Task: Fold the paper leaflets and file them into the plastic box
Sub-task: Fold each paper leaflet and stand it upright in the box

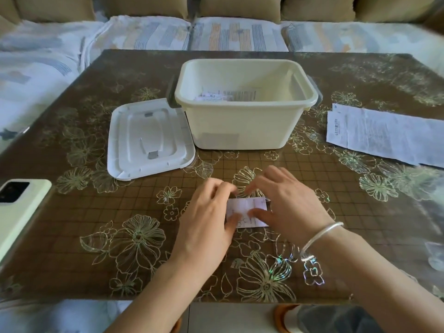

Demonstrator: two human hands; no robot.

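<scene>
Left edge cuts phone (19, 207); right edge cuts flat leaflets (384, 135); print unreadable.

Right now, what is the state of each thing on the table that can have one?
Cream plastic box: open, folded papers inside.
White plastic lid: off, flat beside the box.
Small white paper leaflet: folded, held by left hand and right hand.
Long white paper sheets: unfolded, lying flat.
Pale green phone: face down.

I am in a home living room. At twelve o'clock a sofa (149, 34) with tan back cushions (240, 6) and patterned seat covers runs behind my desk (96, 212), which wears a brown floral plastic cloth. A phone (19, 207) lies at nine o'clock.
</scene>
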